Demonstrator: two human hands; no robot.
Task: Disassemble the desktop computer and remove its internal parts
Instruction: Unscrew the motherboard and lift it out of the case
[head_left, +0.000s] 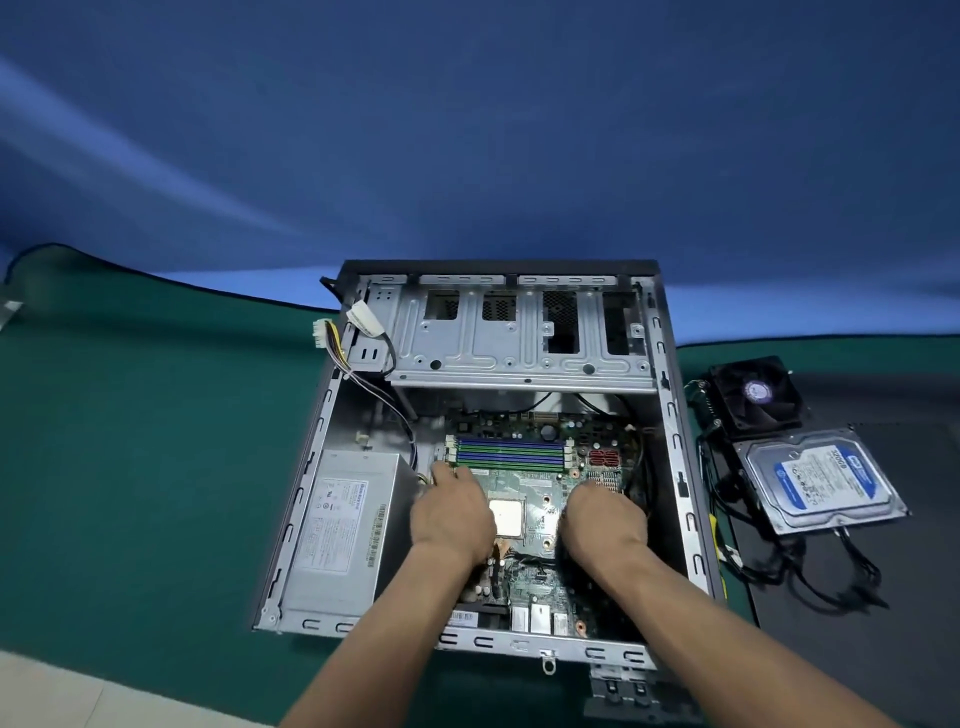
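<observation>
Head view, one item in hand: desktop case (670, 415), side panel off, lying flat on the green mat (130, 441) near its middle. Left hand (451, 514) and right hand (602, 514) both rest on the motherboard (524, 483) inside the case, one either side of the bare square processor (508, 515); fingers curl down over the board, but whether they grip its edges or merely press cannot be told. Step in hand, by judgement: freeing the board. Done well, it lifts evenly from both sides, clear of cables, without flexing. Case contents: motherboard with memory slots (511, 451) toward the far edge; grey power supply (343, 530) along the left wall; vacant drive cage (519, 332) at the far end; loose connector (323, 332) hanging over the far-left corner. Outside, toward the mat's right edge: black fan (753, 392), hard drive (818, 478), tangled cables (810, 571).
</observation>
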